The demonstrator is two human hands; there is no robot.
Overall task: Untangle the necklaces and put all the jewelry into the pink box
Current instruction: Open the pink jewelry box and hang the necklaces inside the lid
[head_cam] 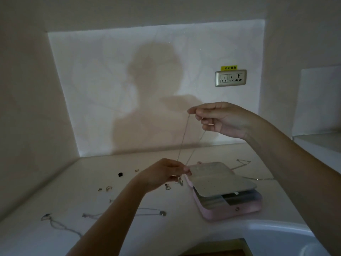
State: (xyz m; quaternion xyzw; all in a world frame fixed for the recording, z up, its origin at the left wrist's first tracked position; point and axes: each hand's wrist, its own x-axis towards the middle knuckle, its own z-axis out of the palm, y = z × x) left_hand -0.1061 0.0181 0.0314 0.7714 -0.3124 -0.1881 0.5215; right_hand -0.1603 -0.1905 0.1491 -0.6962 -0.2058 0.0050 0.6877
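right hand pinches the top of a thin metal chain necklace up high. left hand pinches its lower end just above the counter, so its two fine strands run steep between them, with a small pendant hanging under the left fingers. pink box lies just right of the left hand, open, with a flat grey dotted flap tilted over it, so the left hand is nearer; other loose chains lie left of the box.
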